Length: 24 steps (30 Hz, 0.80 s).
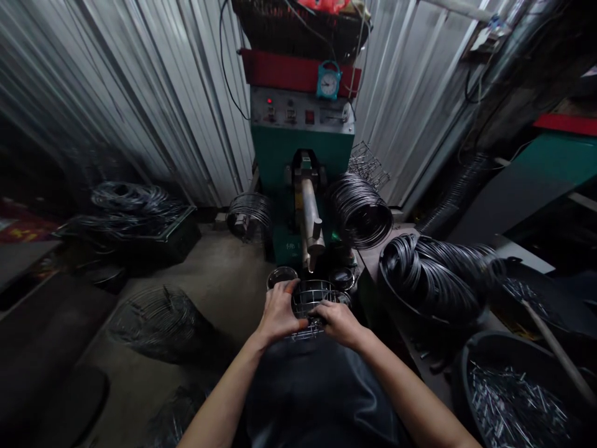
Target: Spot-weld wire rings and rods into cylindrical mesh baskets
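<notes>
Head view: grasping a wire basket (311, 297) by its left side with the spread thumb and finger of the left hand (278, 316); gripping its near right part with the curled fingers of the right hand (341, 322); holding it between dark cloth (317, 392) and the metal arm (310, 205) of a green machine (280, 146); to the right, coils of wire (429, 270).

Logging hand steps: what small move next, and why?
Probably ease the wire frame slightly toward the machine arm: the left hand and right hand both grip it, and it shows just below the arm's tip, with no contact clearly visible.
</notes>
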Tool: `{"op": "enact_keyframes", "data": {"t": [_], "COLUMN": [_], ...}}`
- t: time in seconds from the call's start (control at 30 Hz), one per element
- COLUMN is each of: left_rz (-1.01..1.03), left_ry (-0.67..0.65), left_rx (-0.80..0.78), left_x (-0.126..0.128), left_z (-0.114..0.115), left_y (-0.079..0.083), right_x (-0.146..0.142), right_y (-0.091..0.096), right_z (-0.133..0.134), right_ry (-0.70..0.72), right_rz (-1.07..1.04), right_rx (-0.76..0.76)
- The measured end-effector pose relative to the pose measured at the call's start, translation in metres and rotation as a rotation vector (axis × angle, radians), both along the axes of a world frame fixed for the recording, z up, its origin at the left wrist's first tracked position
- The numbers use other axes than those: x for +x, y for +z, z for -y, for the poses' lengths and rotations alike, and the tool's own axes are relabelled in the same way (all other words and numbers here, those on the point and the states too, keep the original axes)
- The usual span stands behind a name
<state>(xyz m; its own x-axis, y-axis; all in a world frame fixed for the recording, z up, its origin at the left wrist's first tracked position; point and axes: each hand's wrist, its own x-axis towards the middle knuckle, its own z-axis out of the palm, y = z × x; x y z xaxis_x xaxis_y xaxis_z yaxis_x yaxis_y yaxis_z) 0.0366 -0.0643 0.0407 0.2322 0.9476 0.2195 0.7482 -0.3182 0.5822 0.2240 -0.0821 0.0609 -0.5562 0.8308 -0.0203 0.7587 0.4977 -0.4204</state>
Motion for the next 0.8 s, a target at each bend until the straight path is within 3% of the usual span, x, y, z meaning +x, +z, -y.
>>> {"op": "enact_keyframes", "data": {"t": [0.3,0.53,0.8], "left_rz": [0.03,0.018,0.047], "left_ry": [-0.022,0.038,0.068], "left_rx": [-0.035,-0.06,-0.071], "left_x": [-0.001,0.002,0.006], "left_z": [-0.027,-0.047,-0.048], "left_y": [0.004,0.006,0.007], "right_x": [-0.002,-0.003,-0.005], "right_y": [0.007,0.01,0.01], "right_z": [-0.018,-0.04,-0.039], "right_ry": [-0.027,-0.059,-0.091], "right_rz": [0.036,0.039,-0.03], "right_rx": [0.079,0.099,0.127]}}
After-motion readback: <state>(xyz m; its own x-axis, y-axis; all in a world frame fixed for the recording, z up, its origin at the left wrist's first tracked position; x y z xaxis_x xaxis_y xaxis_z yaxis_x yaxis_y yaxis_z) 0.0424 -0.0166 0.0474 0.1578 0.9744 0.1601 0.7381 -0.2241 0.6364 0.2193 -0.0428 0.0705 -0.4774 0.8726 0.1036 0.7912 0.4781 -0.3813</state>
